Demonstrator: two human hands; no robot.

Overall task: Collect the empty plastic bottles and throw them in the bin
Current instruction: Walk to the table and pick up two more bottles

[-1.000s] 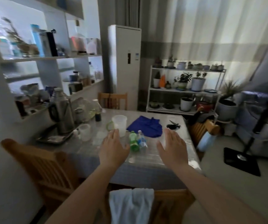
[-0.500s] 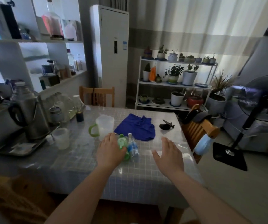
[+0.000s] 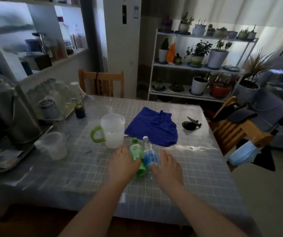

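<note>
Two plastic bottles lie side by side on the grey checked table point(image 3: 197, 168), caps pointing away from me. The green bottle point(image 3: 134, 149) is on the left, and the clear bottle with a blue label point(image 3: 148, 152) is on the right. My left hand point(image 3: 122, 165) closes on the green bottle from its left, thumb over its lower part. My right hand point(image 3: 168, 168) rests on the table just right of the blue-labelled bottle, fingers spread, thumb touching it. No bin is in view.
Just beyond the bottles are a clear pitcher with a green handle point(image 3: 112, 130) and a blue cloth point(image 3: 152, 127). A clear cup point(image 3: 55, 145), a metal kettle point(image 3: 9, 117) and glassware stand at the left. The chair at the right point(image 3: 236, 132) has a face mask point(image 3: 241, 154) hanging from it. Behind is a plant shelf point(image 3: 197, 65).
I have come closer to the table. Both hands have dropped and moved inward onto the two bottles, the left one closing on the green bottle.
</note>
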